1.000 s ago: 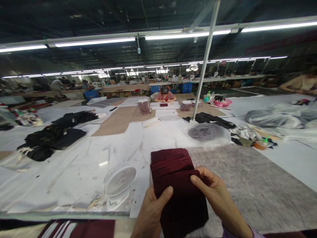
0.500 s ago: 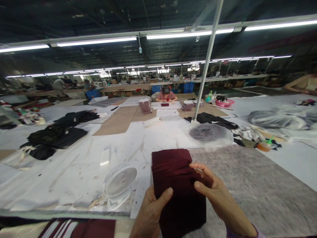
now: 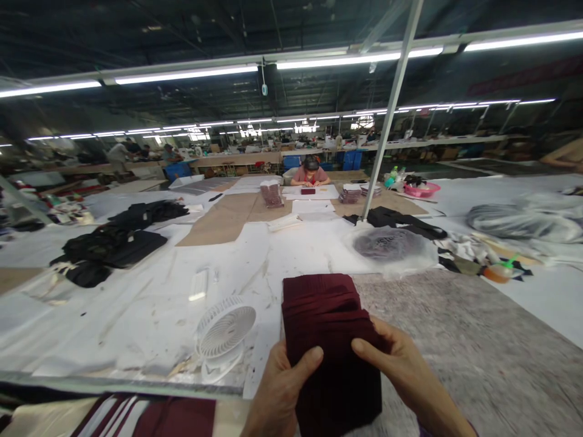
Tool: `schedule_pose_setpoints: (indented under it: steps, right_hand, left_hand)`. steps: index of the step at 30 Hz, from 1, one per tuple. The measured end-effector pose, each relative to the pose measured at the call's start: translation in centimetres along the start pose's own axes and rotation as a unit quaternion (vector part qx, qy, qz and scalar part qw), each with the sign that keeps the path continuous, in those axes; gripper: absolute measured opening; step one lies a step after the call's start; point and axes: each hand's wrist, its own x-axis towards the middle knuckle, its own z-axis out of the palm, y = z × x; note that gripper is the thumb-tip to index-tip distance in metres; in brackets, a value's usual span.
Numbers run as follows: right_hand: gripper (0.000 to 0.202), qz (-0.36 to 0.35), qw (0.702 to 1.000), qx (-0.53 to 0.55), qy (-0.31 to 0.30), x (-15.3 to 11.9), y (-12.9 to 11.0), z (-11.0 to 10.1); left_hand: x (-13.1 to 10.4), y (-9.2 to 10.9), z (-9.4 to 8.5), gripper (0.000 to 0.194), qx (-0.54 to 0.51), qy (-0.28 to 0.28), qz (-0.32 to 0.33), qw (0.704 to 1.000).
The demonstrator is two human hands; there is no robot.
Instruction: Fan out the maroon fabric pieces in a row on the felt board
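A stack of dark maroon fabric pieces (image 3: 325,315) lies in front of me on a grey felt mat (image 3: 455,340). My left hand (image 3: 285,388) grips the stack's near left edge, thumb on top. My right hand (image 3: 403,370) holds the right side, thumb pressed on the top piece and fingers curled around the edge. The near end of the stack is lifted slightly toward me.
A small white fan (image 3: 225,334) lies left of the stack on the white table cover. Black garments (image 3: 109,246) are piled far left. A bagged grey bundle (image 3: 387,246) and a metal pole (image 3: 389,115) stand beyond. A person (image 3: 311,173) sits at the far end.
My right hand slid from the stack's upper right edge down toward me, thumb now lower on the top piece. The view shifted slightly right.
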Motion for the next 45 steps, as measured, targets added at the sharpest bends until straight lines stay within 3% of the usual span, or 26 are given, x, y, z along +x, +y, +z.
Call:
schedule_pose_setpoints:
  steps: [5, 11, 18, 27, 36, 40, 43, 45]
  right_hand:
    - [0.023, -0.005, 1.000, -0.010, -0.004, 0.14, -0.21, 0.01]
    - [0.019, -0.002, 1.000, -0.026, -0.011, -0.10, -0.30, -0.10]
    - [0.053, -0.021, 0.998, 0.028, 0.044, 0.45, -0.22, -0.21]
    - [0.023, -0.001, 0.999, 0.029, 0.021, 0.43, -0.44, 0.48]
    - [0.018, -0.012, 1.000, -0.009, 0.022, 0.46, 0.00, 0.47]
    - [0.020, -0.087, 0.993, -0.068, 0.043, 0.78, 0.24, -0.12]
    - [0.030, -0.182, 0.966, -0.175, 0.050, 0.88, -0.17, -0.39]
    - [0.029, -0.206, 0.951, -0.230, 0.029, 0.87, -0.70, -0.30]
  left_hand:
    - [0.05, -0.08, -0.07, 0.045, 0.013, 0.007, -0.003, 1.000]
    - [0.19, -0.20, -0.18, 0.038, 0.008, 0.028, 0.000, 1.000]
    - [0.08, -0.06, -0.17, 0.038, -0.001, 0.022, -0.012, 1.000]
    - [0.23, 0.05, -0.23, 0.028, 0.007, 0.024, 0.006, 1.000]
    - [0.17, -0.24, -0.24, 0.040, 0.009, 0.031, -0.002, 0.999]
    - [0.16, -0.21, -0.63, 0.038, 0.026, 0.027, 0.004, 0.999]
    - [0.16, -0.10, -0.85, 0.038, 0.056, 0.005, -0.011, 0.998]
    - [0.18, -0.14, -0.95, 0.039, 0.086, -0.010, -0.020, 0.996]
